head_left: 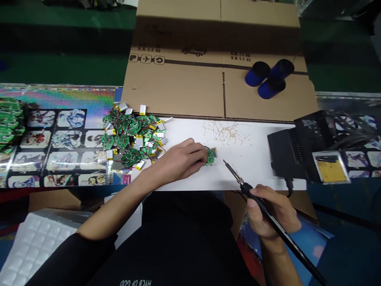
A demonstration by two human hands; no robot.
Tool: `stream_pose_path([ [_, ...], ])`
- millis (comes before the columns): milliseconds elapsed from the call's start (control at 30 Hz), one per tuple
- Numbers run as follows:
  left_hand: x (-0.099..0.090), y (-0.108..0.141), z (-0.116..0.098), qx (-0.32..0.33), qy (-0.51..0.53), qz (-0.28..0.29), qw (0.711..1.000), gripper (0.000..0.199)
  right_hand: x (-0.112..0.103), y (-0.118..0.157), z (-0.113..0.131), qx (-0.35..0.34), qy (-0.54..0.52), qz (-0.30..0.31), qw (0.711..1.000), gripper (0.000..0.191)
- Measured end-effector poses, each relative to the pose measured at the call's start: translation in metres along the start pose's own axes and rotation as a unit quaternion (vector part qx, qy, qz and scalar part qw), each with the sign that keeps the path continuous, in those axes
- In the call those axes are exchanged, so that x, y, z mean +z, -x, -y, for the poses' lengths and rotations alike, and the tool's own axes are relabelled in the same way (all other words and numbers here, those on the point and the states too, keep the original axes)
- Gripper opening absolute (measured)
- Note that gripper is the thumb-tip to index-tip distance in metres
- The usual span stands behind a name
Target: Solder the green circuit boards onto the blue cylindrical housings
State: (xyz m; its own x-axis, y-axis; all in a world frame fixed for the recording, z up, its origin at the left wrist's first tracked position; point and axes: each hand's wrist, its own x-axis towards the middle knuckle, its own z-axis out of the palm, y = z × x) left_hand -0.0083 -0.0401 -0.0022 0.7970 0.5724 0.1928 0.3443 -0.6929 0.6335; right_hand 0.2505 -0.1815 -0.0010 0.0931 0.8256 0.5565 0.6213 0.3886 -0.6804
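Note:
Closed fingers of my left hand (pixel 186 159) grip the edge of a small green circuit board (pixel 210 157) on the white work surface (pixel 181 180). A small silvery part stands at the board's right side. My right hand (pixel 272 210) is wrapped round a black soldering iron (pixel 263 208), its metal tip pointing up and left, apart from the board and a little to its right. Left of my left hand lies a pile of green circuit boards (pixel 131 131) with silver and yellow battery cells and thin wires.
Wire scraps (pixel 228 132) lie behind the board. Flattened cardboard (pixel 178 87) carries several blue cylinders (pixel 268 88). At right are a black box-shaped device (pixel 285 153) and a yellow sponge tray (pixel 331 169). More boards (pixel 11 123) stand far left.

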Motion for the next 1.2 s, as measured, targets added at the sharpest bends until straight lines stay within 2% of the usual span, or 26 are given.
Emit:
stream_pose_path([
  [100,0.001,0.001,0.0,-0.002,-0.001,-0.005,1.0,0.019,0.001,0.01,-0.01,0.054,0.027,-0.038,0.997,0.028],
  [233,0.003,0.004,0.0,-0.001,-0.003,-0.026,1.0,0.017,0.01,0.021,-0.035,0.149,0.034,-0.125,0.98,0.031],
  [367,0.005,0.008,0.0,-0.001,0.002,-0.055,0.998,0.012,0.019,0.019,-0.052,0.226,0.006,-0.138,0.964,0.026],
  [533,0.013,0.011,0.0,-0.05,0.003,-0.084,0.995,0.01,0.018,0.016,-0.063,0.203,-0.024,-0.107,0.973,0.026],
  [667,0.019,0.012,0.003,-0.103,0.062,-0.05,0.991,0.01,0.017,0.017,-0.071,0.212,-0.025,-0.087,0.973,0.029],
  [767,0.018,0.012,0.005,-0.117,0.094,-0.036,0.988,0.01,0.019,0.015,-0.076,0.222,-0.021,-0.102,0.969,0.029],
  [933,0.018,0.018,0.008,-0.14,0.114,-0.063,0.982,0.012,0.018,0.014,-0.086,0.234,-0.003,-0.125,0.964,0.029],
  [1200,0.033,0.023,0.006,-0.131,0.102,-0.116,0.979,0.009,0.016,0.025,-0.098,0.251,0.015,-0.101,0.962,0.033],
])
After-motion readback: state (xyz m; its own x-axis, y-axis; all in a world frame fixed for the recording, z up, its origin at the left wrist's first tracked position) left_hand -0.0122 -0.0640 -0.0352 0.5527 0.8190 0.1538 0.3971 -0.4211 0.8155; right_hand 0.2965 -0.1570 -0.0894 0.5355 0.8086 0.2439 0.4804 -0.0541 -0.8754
